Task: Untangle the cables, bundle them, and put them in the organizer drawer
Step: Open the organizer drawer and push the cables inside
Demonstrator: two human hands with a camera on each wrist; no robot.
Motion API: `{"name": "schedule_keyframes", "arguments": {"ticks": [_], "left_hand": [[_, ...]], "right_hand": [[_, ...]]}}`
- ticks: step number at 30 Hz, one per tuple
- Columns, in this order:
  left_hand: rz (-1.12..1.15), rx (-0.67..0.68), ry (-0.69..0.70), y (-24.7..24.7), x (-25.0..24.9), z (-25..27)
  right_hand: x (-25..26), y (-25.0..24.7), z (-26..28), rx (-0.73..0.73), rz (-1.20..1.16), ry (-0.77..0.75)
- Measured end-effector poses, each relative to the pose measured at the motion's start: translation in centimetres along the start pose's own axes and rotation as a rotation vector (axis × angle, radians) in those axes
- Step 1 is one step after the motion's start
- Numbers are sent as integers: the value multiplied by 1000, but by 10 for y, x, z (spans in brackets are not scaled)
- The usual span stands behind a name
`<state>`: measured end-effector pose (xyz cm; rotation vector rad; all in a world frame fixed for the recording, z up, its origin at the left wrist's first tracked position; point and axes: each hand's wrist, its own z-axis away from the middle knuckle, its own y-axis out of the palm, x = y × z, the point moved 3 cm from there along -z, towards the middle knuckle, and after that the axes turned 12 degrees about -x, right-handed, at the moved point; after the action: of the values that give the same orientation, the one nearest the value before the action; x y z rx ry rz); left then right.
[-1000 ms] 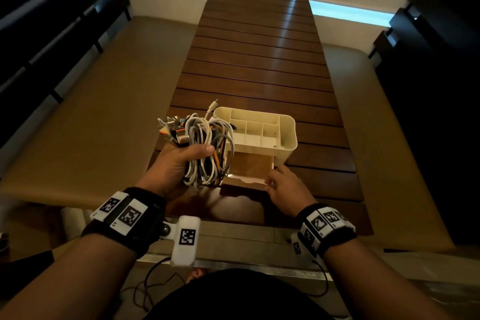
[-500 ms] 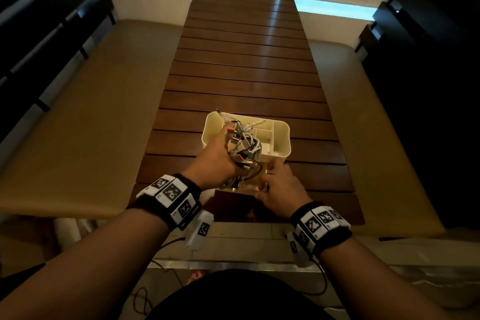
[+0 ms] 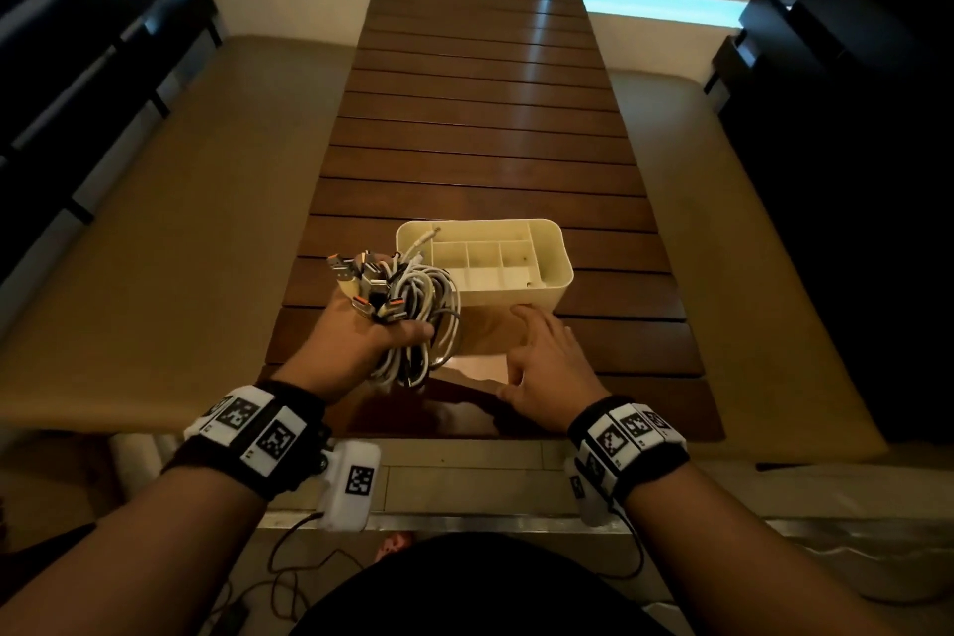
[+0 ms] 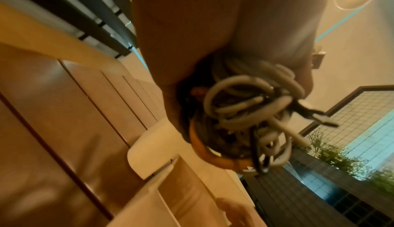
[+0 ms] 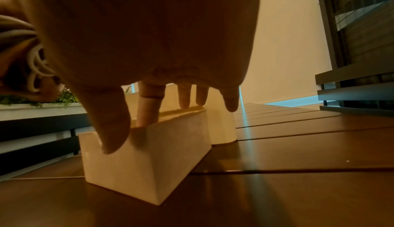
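My left hand (image 3: 361,336) grips a coiled bundle of white and grey cables (image 3: 418,305) with several USB plugs sticking out on its left. It holds the bundle above the left end of the pulled-out drawer (image 3: 480,367). The cream organizer (image 3: 542,284) with divided top compartments stands on the slatted table just behind. My right hand (image 3: 542,356) rests with straight fingers on the drawer's right front corner. In the right wrist view the fingers (image 5: 149,106) lie over the drawer's rim (image 5: 170,114). In the left wrist view the cable bundle (image 4: 245,112) hangs above the open drawer (image 4: 192,197).
The dark wooden slatted table (image 3: 490,119) stretches far ahead. Tan padded benches (image 3: 155,222) flank it on both sides. Dark railings stand at the left and right edges. A thin black wire (image 3: 289,573) runs on the floor near my body.
My left hand pulled the bundle back from over the organizer's top toward me and to the left, over the drawer. My right hand stayed at the drawer's front.
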<state>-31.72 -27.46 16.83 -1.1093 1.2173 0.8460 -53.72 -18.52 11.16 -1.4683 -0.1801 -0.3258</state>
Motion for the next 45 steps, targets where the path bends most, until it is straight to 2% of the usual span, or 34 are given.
{"name": "schedule_keyframes", "arguments": {"ticks": [4, 6, 8, 12, 18, 21, 26, 30, 34, 39, 42, 45], "left_hand": [[6, -24, -6, -6, -7, 4], [1, -16, 2, -7, -10, 5], [3, 4, 21, -3, -15, 6], [-4, 99, 88, 23, -18, 2], [-100, 262, 52, 80, 1, 1], [-285, 301, 60, 95, 11, 1], [-606, 321, 110, 111, 15, -3], [-756, 332, 166, 124, 17, -9], [-884, 336, 218, 135, 17, -11], [-1024, 373, 241, 144, 19, -15], [-1058, 369, 264, 147, 19, -16], [-1074, 369, 269, 146, 18, -16]], "right_hand": [[-7, 3, -3, 41, -107, -25], [-13, 6, -1, 28, -122, -110], [-18, 7, 1, -2, -131, -190], [-22, 2, 8, -22, -162, -217], [-40, -6, 26, -47, -281, -94], [-47, 7, 34, -7, -254, -112], [-49, 20, 32, -90, -268, -204], [-50, 22, 29, -128, -238, -256], [-56, 24, 27, -75, -202, -220], [-54, 16, 30, -112, -237, -214], [-50, 9, 35, -191, -283, -162], [-43, -16, 46, -468, -324, -115]]}}
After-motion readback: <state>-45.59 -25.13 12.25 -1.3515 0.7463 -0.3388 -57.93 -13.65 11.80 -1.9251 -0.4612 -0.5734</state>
